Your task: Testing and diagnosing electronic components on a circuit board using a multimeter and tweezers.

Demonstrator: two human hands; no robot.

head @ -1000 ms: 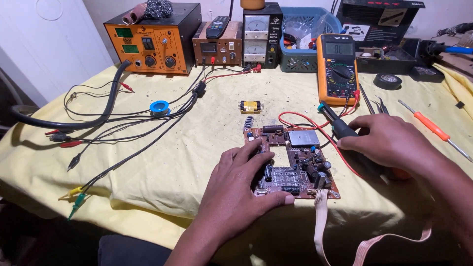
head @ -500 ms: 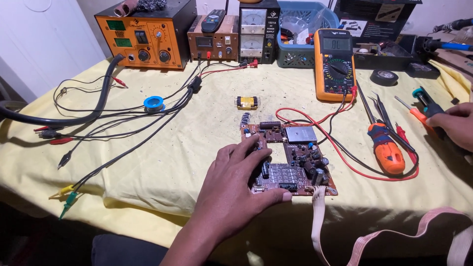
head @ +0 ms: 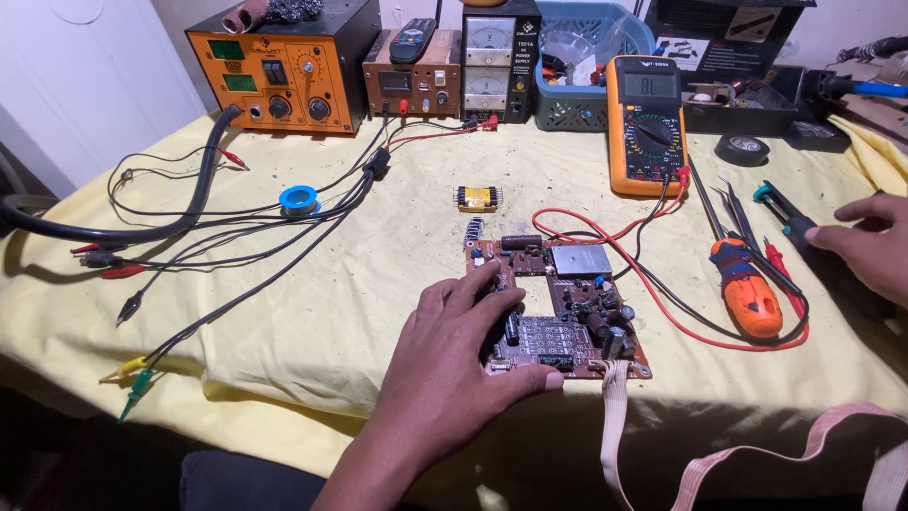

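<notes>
The left hand (head: 454,364) is lying flat and spread on the left part of a brown circuit board (head: 563,308), fingers resting over its components and the thumb stretching along its near edge; it is pressing on the board rather than gripping it. The board is sitting on the yellow cloth (head: 359,284) covering the desk, near the front edge, with a pale ribbon cable (head: 615,426) hanging from its near right corner.

The right hand (head: 865,251) is reaching in from the right edge, fingers curling loosely with the tips touching a black-handled tool (head: 790,220) with a teal end; whether it is actually gripping the tool I cannot tell.

Just left of that tool, an orange screwdriver (head: 747,289) is lying beside a pair of tweezers (head: 733,213). Red and black probe leads (head: 662,293) are looping from the board's right side toward an orange multimeter (head: 646,123) standing behind it. A small yellow transformer (head: 478,198) is sitting just behind the board, and a blue solder spool (head: 299,200) is lying further left among black cables. At the back of the desk, an orange power unit (head: 279,66) is standing beside a black supply with two dials (head: 498,61) and a blue basket (head: 577,66). A roll of black tape (head: 741,149) is lying right of the multimeter.
</notes>
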